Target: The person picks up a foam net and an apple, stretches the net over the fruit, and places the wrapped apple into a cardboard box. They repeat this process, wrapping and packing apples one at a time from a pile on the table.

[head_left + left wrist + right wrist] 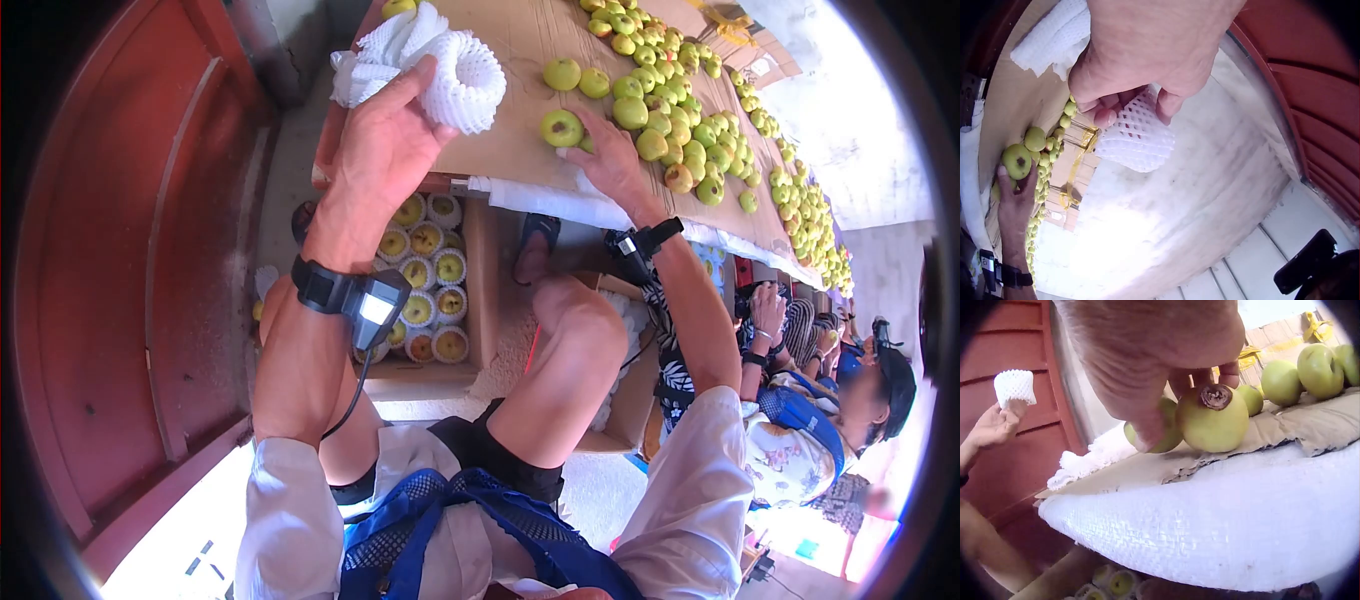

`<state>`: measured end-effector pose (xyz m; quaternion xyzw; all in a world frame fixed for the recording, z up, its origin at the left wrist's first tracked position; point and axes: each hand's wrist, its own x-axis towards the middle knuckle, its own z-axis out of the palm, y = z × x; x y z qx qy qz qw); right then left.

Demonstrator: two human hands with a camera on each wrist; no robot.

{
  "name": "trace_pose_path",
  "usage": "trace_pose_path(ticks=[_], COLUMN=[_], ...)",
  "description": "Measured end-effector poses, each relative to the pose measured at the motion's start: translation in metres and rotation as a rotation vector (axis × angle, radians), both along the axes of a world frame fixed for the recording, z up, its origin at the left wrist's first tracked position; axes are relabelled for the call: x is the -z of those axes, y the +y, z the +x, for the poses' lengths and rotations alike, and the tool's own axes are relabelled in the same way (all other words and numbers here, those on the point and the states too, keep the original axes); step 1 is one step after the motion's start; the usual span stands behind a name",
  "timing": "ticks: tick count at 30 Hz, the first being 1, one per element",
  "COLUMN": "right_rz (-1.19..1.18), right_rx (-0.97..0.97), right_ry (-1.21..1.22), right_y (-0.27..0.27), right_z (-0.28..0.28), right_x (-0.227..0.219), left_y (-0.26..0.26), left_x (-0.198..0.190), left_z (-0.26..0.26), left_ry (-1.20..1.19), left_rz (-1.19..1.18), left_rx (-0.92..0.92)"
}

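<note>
My left hand (385, 145) holds a white foam net sleeve (465, 85) by its edge, raised over the near left corner of the cardboard-covered table. The left wrist view shows thumb and fingertips pinching the mesh of the sleeve (1138, 140). More white foam nets (372, 58) lie in a heap just behind it. At the table's front edge my right hand (618, 165) has its thumb and fingers round a yellow-green apple (560, 128). Up close, an apple (1213, 422) with a brown, rough end sits under the fingers, and another apple (1166, 428) is beside the thumb.
Loose apples (690, 130) spread across the table's right side. Below the edge, a cardboard box (482, 300) holds apples in foam nets (425, 270). A second box (630, 400) stands by my knee. Another person (800, 430) sits at right; a red door (150, 250) is at left.
</note>
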<state>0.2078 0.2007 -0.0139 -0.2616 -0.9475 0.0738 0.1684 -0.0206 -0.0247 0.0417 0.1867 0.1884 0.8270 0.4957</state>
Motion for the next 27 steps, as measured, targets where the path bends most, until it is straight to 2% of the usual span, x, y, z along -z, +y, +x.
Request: trace_pose_path(ticks=[2, 5, 11, 17, 20, 23, 26, 27], right_rz=[-0.178, -0.387, -0.621, -0.516, -0.52, -0.596, -0.506, -0.492], right_rx=[0.062, 0.02, 0.013, 0.059, 0.002, -0.031, 0.08, 0.061], right_ry=[0.053, 0.178, 0.265, 0.213, 0.244, 0.341, 0.254, 0.282], right_y=[0.007, 0.019, 0.029, 0.027, 0.014, -0.001, -0.007, -0.008], right_z=[0.0, 0.0, 0.004, 0.002, -0.005, -0.012, -0.014, -0.014], right_x=[-0.001, 0.002, 0.002, -0.012, -0.02, -0.011, 0.002, 0.003], left_y=[0.0, -0.001, -0.002, -0.001, 0.0, -0.002, -0.003, -0.003], left_x=[-0.001, -0.002, -0.001, 0.003, 0.004, 0.004, 0.005, 0.006], left_z=[0.001, 0.002, 0.0, -0.003, -0.006, -0.009, -0.009, -0.008], left_ry=[-0.004, -0.004, -0.012, 0.006, -0.002, -0.03, -0.017, -0.007], left_rz=[-0.006, -0.019, -0.009, 0.031, 0.049, 0.064, 0.053, 0.037], left_rx=[0.001, -0.007, 0.005, 0.01, 0.024, 0.032, 0.025, 0.016])
